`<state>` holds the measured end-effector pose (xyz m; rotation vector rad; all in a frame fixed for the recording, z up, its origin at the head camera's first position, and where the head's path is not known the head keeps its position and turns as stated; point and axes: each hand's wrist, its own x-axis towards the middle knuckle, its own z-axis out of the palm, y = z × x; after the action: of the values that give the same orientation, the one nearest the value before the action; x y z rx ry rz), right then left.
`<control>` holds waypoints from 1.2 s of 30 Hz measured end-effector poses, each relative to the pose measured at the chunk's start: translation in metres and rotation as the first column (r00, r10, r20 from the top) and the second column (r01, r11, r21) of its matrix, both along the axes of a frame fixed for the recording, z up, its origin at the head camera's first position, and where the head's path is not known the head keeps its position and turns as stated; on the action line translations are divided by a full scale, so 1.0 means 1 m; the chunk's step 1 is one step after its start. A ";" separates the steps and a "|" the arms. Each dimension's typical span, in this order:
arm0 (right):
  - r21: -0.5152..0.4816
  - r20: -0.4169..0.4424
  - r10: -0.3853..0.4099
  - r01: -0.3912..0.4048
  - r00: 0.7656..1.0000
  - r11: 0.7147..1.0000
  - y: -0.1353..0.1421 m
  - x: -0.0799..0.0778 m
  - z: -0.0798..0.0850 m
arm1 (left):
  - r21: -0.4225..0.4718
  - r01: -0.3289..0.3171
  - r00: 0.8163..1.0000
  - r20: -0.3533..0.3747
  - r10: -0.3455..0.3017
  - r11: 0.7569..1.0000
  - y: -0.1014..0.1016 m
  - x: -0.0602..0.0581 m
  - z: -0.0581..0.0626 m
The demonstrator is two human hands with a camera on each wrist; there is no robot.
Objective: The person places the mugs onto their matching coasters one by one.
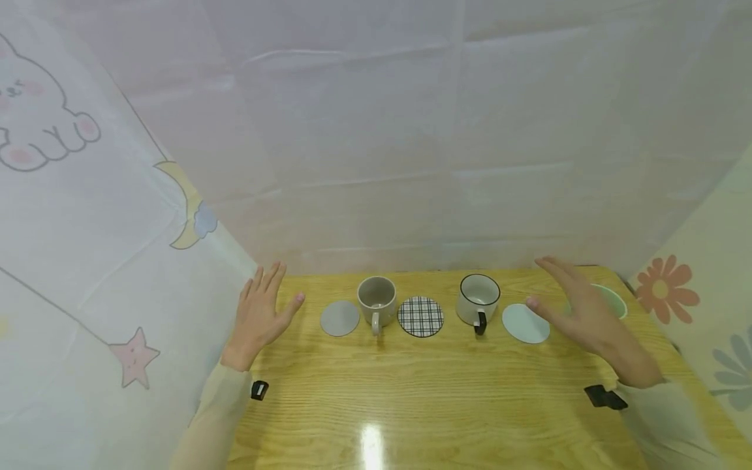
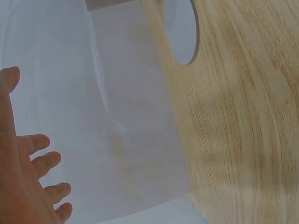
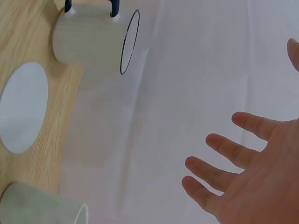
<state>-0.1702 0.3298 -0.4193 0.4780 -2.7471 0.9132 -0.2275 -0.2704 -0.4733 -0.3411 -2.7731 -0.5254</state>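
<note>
My left hand (image 1: 258, 316) is raised at the table's left side, its fingers straight and thumb spread, holding nothing. Nearest to it lies a round grey coaster (image 1: 339, 318). A beige mug (image 1: 371, 301) stands between that and a black-and-white checked coaster (image 1: 420, 316). Farther right is a white mug (image 1: 473, 309) with a dark rim and black handle. My right hand (image 1: 587, 320), also empty with fingers extended, hovers beside a pale round coaster (image 1: 525, 324). Behind this hand a light green cup (image 1: 613, 300) is partly hidden; the right wrist view shows its side.
The wooden table (image 1: 364, 378) meets a pale cloth backdrop (image 1: 376, 163) right behind the row of mugs and coasters. Printed cloth walls (image 1: 117, 261) close in the left and right sides. Both wrists carry black straps.
</note>
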 end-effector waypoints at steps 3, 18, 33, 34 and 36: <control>-0.031 -0.014 0.018 -0.019 1.000 0.999 -0.006 0.002 -0.003 | 0.004 0.004 1.000 -0.010 -0.004 1.000 0.001 0.001 -0.002; -0.127 -0.060 0.078 -0.085 0.995 0.988 -0.035 0.011 -0.012 | 0.004 0.011 1.000 -0.017 -0.011 1.000 0.003 0.002 -0.008; -0.115 -0.123 0.113 -0.127 0.986 0.985 -0.058 0.008 -0.027 | 0.018 0.018 1.000 0.014 -0.018 1.000 0.017 -0.001 -0.011; -0.115 -0.129 0.119 -0.134 0.985 0.984 -0.059 0.008 -0.027 | 0.019 0.018 1.000 0.012 -0.018 1.000 0.017 -0.001 -0.012; -0.120 -0.129 0.129 -0.145 0.983 0.982 -0.061 0.007 -0.029 | 0.023 0.022 1.000 0.013 -0.022 0.999 0.019 -0.001 -0.013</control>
<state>-0.1635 0.2684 -0.4479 0.6823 -2.5538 1.0501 -0.2283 -0.2519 -0.4866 -0.3649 -2.7768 -0.5668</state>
